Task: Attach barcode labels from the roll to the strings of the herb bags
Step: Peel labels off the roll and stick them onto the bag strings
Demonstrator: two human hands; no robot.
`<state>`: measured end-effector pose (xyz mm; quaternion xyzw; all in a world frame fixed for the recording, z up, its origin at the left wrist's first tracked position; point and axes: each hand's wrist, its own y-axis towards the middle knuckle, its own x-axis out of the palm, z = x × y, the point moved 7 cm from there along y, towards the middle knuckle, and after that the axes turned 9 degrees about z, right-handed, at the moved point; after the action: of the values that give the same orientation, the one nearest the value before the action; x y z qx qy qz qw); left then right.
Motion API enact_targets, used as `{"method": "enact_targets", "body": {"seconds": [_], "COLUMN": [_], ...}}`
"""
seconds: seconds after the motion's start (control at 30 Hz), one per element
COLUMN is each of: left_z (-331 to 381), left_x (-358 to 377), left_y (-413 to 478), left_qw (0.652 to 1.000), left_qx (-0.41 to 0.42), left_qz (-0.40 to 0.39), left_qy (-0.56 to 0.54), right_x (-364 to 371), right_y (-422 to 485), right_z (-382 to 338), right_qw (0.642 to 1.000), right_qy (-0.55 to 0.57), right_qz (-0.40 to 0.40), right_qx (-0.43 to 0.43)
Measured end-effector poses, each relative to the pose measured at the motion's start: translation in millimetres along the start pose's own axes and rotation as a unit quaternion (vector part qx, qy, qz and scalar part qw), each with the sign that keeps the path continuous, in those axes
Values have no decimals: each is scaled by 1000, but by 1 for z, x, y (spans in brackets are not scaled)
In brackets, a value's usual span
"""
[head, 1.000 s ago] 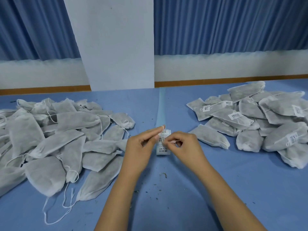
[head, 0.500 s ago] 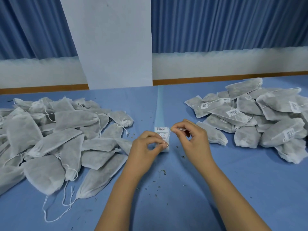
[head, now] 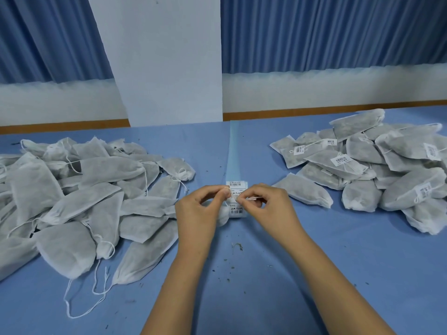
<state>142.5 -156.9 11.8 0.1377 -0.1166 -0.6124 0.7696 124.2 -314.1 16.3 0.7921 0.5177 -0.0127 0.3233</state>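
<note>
Both hands are together at table centre, fingertips nearly touching. L hand [head: 200,211] pinches thumb to forefinger on a thin white string [head: 252,198]; R hand [head: 271,209] pinches the same string's other end, its remaining fingers curled. The herb bag [head: 223,213] this string belongs to lies mostly hidden under the L fingers, so its orientation cannot be confirmed. The label strip [head: 235,153] lies flat on the blue table [head: 266,274], long axis running straight away from the person. Its near end, carrying the barcode labels [head: 235,210], sits directly beneath and between the two pinches, so the string crosses the strip approx. at right angles. Neither hand is clearly nearer. Judgement: a label is about to be taken onto the string, though contact cannot be told. The unlabelled bag pile [head: 96,189] lies to the L, the labelled pile [head: 362,170] to the R, both well apart from the hands. Herb crumbs [head: 238,246] noted near the wrists.
</note>
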Motion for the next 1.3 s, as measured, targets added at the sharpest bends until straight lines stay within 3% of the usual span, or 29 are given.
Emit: {"method": "enact_targets", "body": {"seconds": [0.13,0.3,0.43,0.73,0.93,1.17,1.3], "left_z": [-1,-7,-7,-9,-7,-4,-9], "left_x": [4,7,10,15,13,17,23], "left_y": [-1,-1,-3,-6,-8,-9,-9], "left_qw": [1000,999,998,996,995,992,977], "left_qx": [-6,-14,-14,-46,-60,-64,-117], "left_qz": [-24,-34,-59,-82,-82,-103,-167], "left_qy": [0,14,9,0,-16,-33,-67], "right_x": [4,-4,0,-1,3,7,4], "right_y": [-1,-1,-4,-8,-3,-3,-2], "right_z": [1,-9,-10,-16,-4,-3,-7], "right_qw": [1000,997,996,994,985,992,993], "right_qy": [-5,63,87,76,168,116,111], "right_qz": [-20,32,28,68,2,-24,-25], "right_qx": [6,-23,-7,-49,45,34,27]}}
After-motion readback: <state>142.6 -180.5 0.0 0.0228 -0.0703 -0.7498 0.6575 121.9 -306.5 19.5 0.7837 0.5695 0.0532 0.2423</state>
